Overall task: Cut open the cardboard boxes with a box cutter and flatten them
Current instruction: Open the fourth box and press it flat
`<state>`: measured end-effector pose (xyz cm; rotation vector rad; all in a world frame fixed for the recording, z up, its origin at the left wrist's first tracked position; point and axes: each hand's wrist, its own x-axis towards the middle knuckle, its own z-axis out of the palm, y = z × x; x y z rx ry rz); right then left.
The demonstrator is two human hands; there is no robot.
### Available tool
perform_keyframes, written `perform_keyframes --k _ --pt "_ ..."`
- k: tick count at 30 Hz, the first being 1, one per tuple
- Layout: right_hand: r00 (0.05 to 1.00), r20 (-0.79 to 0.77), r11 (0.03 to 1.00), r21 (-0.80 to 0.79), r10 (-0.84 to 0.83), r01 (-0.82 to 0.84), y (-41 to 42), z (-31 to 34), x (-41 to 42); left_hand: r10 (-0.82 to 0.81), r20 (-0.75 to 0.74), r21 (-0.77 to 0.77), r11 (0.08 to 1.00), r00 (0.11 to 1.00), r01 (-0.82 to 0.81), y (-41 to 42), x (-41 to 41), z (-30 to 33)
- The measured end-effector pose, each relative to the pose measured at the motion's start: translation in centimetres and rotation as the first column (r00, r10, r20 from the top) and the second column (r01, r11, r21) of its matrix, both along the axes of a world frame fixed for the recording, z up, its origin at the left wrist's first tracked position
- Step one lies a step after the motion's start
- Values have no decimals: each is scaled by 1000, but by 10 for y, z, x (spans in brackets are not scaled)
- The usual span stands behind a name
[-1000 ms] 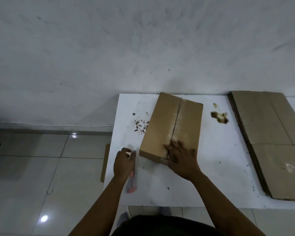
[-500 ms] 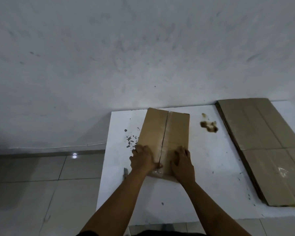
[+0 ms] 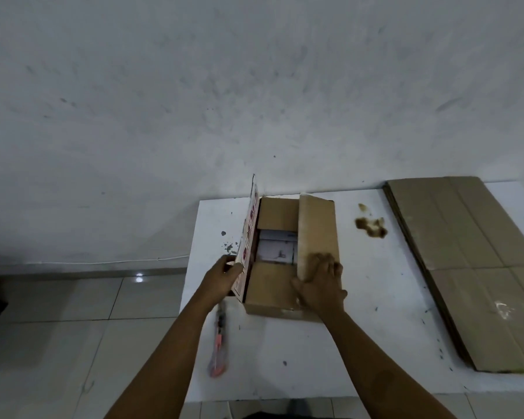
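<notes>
Box cutter lying on the white desk at its near left, just beside the left forearm. Left hand gripping the upright left flap of the cardboard box at the desk's far middle; right hand curled round the near edge of the right flap, half raised. Brown stain, then flattened cardboard stack at the right.

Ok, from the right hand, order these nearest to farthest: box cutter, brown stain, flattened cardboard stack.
From the right hand:
1. Box cutter, to its left, near the table's front edge.
2. Brown stain, farther back on the right.
3. Flattened cardboard stack, at the far right of the table.
</notes>
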<state>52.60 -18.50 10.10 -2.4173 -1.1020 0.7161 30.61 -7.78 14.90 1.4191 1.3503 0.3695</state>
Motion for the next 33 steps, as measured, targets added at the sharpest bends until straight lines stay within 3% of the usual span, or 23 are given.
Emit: perform_keyframes --k 3,6,8,12,14,16,18,22,26,30,33 --pt "954 -296 972 206 -47 111 -10 22 15 30 -62 210 978 998 -16 6 -10 2" --pt "912 -409 963 240 -15 123 -31 39 44 38 -399 455 876 916 162 15 -12 -1" --pt "891 -451 952 251 -43 173 -42 43 67 67 -650 480 808 757 341 17 -9 -4" --pt "839 -508 921 198 -197 336 -60 41 112 -50 -782 404 718 621 567 15 5 -20" --pt "868 -427 920 173 -253 353 -66 36 125 -143 -767 322 758 626 567 13 20 -27" --pt "894 -337 926 130 -296 356 -68 27 129 -199 -683 230 855 703 465 11 34 -34" --pt "912 -250 924 121 -325 362 -67 13 130 -286 -649 117 878 705 464 9 46 -43" --pt "962 -114 963 78 -248 257 -57 -7 126 -431 -636 -23 840 640 542 7 56 -58" --pt "948 -162 959 35 -273 282 -45 -14 120 -391 -594 1 873 703 487 13 57 -66" --pt "969 58 966 -82 -241 245 -35 -19 116 -513 -585 -64 801 627 596 19 61 -57" --pt "985 15 974 -151 -169 170 -25 -18 111 -543 -618 -98 771 569 630 21 65 -60"
